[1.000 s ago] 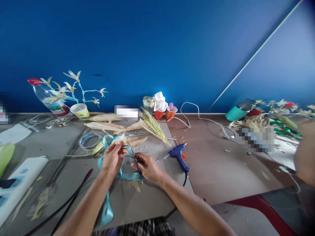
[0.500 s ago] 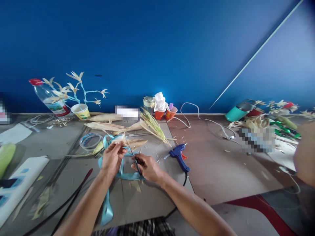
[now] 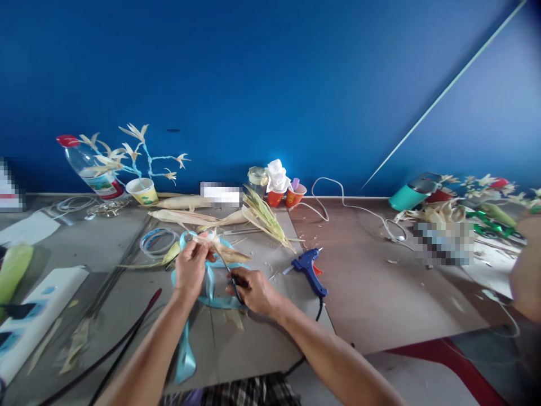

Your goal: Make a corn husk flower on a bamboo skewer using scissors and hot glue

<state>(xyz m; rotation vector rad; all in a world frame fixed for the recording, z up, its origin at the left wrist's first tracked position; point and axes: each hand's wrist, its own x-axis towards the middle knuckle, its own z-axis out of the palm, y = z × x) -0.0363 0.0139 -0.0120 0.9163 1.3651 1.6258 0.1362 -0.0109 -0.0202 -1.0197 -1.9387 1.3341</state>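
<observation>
Thumb and fingers of my left hand (image 3: 192, 266) pinch a pale piece of dried corn husk (image 3: 210, 239). My right hand (image 3: 255, 289) is closed around the dark handles of a pair of scissors (image 3: 234, 280). The scissors' blades point up and left, reaching the husk at my left fingertips; whether they cut into it I cannot tell. Light-blue satin ribbon (image 3: 186, 355) lies looped on the table beneath both hands. A browner husk piece (image 3: 234, 253) shows just beyond the blades.
A blue glue gun (image 3: 310, 272) lies right of my hands. Corn husks (image 3: 266, 217), a tape roll (image 3: 158, 243) and paper cups (image 3: 295, 195) are behind them. Husk flowers stand in a yellow cup (image 3: 142, 192). A power strip (image 3: 42, 316) lies left; another person's arm (image 3: 526, 270) is at right.
My view has shifted slightly, so things on the table sit a little further right. The husk in my left hand has turned a little; both hands keep their grip.
</observation>
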